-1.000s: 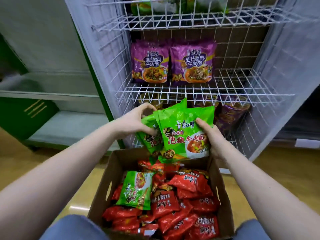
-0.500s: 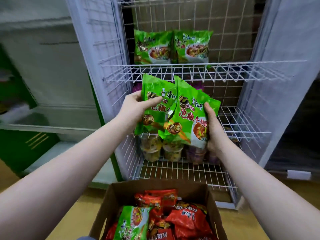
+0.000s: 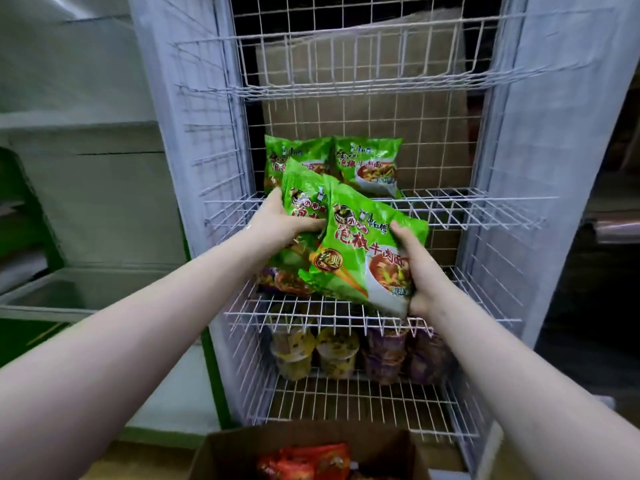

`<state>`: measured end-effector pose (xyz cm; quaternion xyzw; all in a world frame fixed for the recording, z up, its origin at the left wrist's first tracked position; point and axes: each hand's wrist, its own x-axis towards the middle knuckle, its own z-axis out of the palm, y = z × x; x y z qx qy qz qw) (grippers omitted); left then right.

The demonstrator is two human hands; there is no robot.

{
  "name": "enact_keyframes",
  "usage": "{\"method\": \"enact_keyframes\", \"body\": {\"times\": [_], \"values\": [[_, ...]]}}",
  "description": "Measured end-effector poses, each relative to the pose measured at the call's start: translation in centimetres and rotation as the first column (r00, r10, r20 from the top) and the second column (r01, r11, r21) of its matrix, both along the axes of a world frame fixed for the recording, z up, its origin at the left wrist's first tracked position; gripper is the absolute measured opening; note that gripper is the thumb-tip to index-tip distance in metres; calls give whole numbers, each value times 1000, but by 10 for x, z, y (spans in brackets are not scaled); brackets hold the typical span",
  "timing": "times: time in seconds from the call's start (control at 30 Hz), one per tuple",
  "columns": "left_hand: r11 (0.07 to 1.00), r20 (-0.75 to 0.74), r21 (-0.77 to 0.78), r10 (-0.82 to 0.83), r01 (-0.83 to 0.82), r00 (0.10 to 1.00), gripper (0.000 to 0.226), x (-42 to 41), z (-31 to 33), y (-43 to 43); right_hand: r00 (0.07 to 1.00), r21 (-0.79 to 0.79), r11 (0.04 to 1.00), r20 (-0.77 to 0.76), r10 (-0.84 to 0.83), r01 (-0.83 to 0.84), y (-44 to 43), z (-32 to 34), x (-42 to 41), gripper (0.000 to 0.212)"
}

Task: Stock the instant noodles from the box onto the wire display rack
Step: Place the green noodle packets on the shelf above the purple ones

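My left hand (image 3: 277, 223) grips a green noodle pack (image 3: 303, 206) by its left edge. My right hand (image 3: 420, 271) holds a second green noodle pack (image 3: 360, 251) that overlaps the first, tilted to the right. Both packs hover in front of the white wire rack (image 3: 485, 209), at the level of the shelf where two green packs (image 3: 367, 164) stand upright at the back. The cardboard box (image 3: 221, 452) sits at the bottom edge, with red noodle packs (image 3: 304, 462) showing inside.
Yellow cup noodles (image 3: 315, 351) and purple cup noodles (image 3: 408, 355) stand on the lowest shelf. Purple packs (image 3: 287, 282) peek out behind my hands on the shelf above. The top wire basket (image 3: 346, 64) holds nothing. A grey-green counter (image 3: 86, 285) lies to the left.
Both hands have lifted the two green packs up from the box to the shelf with the other green packs. The view has tilted up, so the box has dropped mostly out of sight.
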<state>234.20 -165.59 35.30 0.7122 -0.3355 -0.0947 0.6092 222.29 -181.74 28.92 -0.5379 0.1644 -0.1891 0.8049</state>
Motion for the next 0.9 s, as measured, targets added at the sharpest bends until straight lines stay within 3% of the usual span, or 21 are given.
{"method": "enact_keyframes", "body": {"times": [0.13, 0.27, 0.47, 0.6, 0.67, 0.8, 0.9], "values": [[998, -61, -48, -43, 40, 997, 25, 5, 20, -5, 1000, -9, 1000, 24, 11, -10, -6, 25, -2, 27], [993, -103, -102, -78, 67, 992, 17, 20, 48, -12, 996, -22, 1000, 91, 4, -3, -14, 58, 2, 13], [988, -256, -133, -113, 80, 960, 12, 59, 68, -29, 994, -34, 997, 89, -59, 62, -31, 91, 18, 21], [969, -384, -247, -104, 7, 918, 8, 92, 68, -40, 981, 14, 983, 67, -181, 181, -40, 97, 33, 23], [960, -415, -278, -87, -35, 906, 14, 109, 67, -44, 969, 16, 973, 92, -230, 230, -45, 101, 40, 21], [959, -391, -273, -41, -74, 919, 58, 147, 62, -52, 924, -75, 924, 113, -365, 374, -57, 109, 54, 24], [973, -333, -221, -15, -62, 943, 41, 165, 58, -60, 871, -113, 865, 120, -476, 489, -67, 113, 69, 23]]}}
